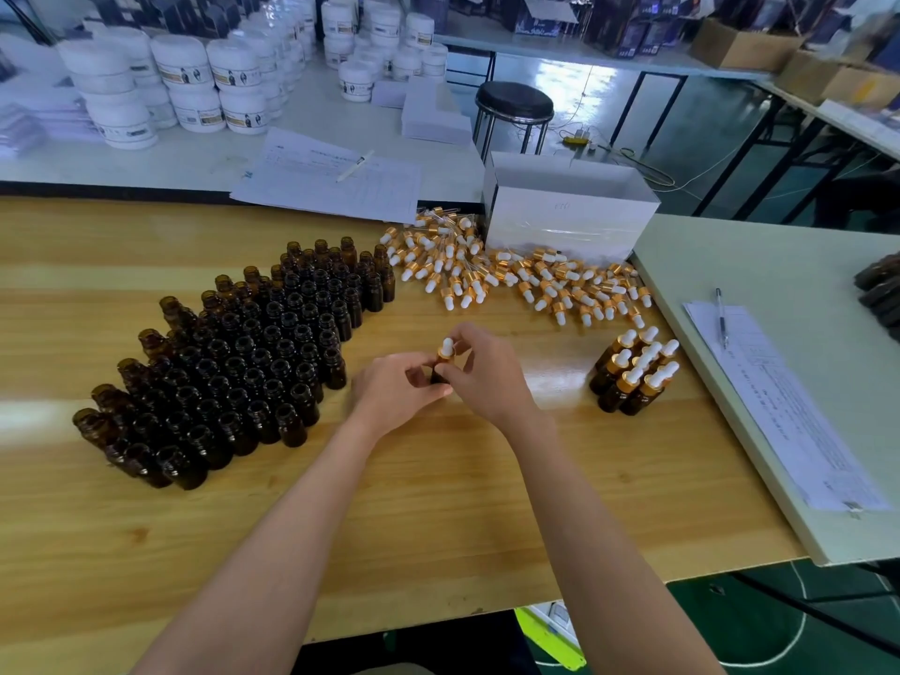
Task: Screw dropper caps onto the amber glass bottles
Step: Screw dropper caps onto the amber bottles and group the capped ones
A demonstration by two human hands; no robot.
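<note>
Amber bottles (234, 367), uncapped and upright, are packed in a dense block on the left half of the wooden table (438, 518); this block is the biggest thing on it; behind and to the right an open white box (570, 216) stands at the table's far edge; in front of the box and touching it lies a loose pile of dropper caps (516, 280), gold collars with white bulbs, spread toward the right edge; nearer, on the right, a small cluster of capped bottles (633, 377) stands tight together, well apart from the uncapped block; between block and cluster the two hands meet; the left hand (394, 392) has its fingers curled round the lower body of the held bottle (440, 375), mostly hiding it; the right hand (487, 367) pinches the cap on it (446, 352) at the gold collar with thumb and fingertips, its other fingers loosely bent; whether the bottle's base touches the table I cannot tell.
</note>
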